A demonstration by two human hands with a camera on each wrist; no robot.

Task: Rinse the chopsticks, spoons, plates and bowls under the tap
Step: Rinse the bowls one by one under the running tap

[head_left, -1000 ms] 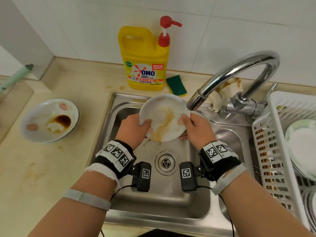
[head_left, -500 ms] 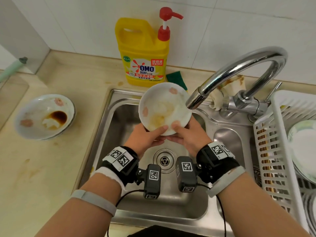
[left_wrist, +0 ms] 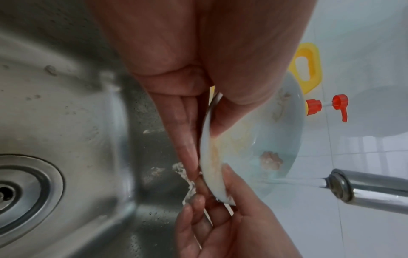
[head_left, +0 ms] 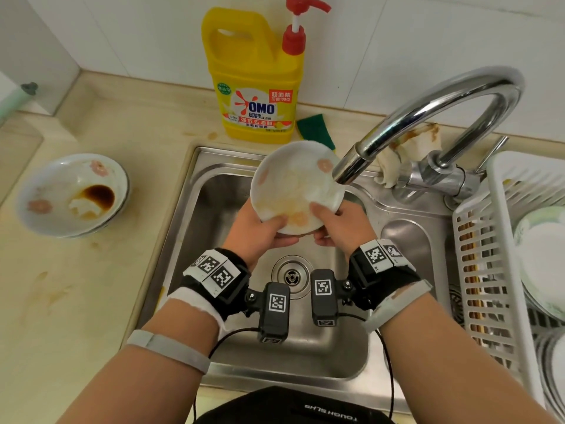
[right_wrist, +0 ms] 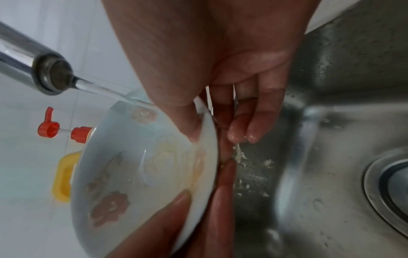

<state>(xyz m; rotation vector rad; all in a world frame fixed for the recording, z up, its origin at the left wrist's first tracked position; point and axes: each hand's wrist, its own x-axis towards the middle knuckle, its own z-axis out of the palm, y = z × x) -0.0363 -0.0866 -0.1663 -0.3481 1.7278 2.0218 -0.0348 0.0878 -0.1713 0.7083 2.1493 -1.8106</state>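
Observation:
A white plate (head_left: 293, 185) with pink flower prints and yellowish smears is held tilted over the sink (head_left: 214, 209), under the tap spout (head_left: 345, 172). My left hand (head_left: 260, 234) pinches its near left rim, thumb on the inner face, fingers behind. My right hand (head_left: 339, 228) pinches the near right rim the same way. Water runs from the tap (right_wrist: 50, 73) onto the plate (right_wrist: 141, 165). In the left wrist view the plate (left_wrist: 260, 139) stands edge-on between thumb and fingers. A second dirty plate (head_left: 72, 194) with dark sauce lies on the counter at left.
A yellow detergent bottle (head_left: 256, 84) and green sponge (head_left: 315, 130) stand behind the sink. A white dish rack (head_left: 501, 255) at right holds chopsticks and clean plates (head_left: 541, 258). A stained cloth (head_left: 409, 148) lies behind the tap. The drain (head_left: 292, 276) is below my hands.
Both hands slid from the plate's sides to its near rim and tipped it up under the spout. The brown smears on the plate have thinned.

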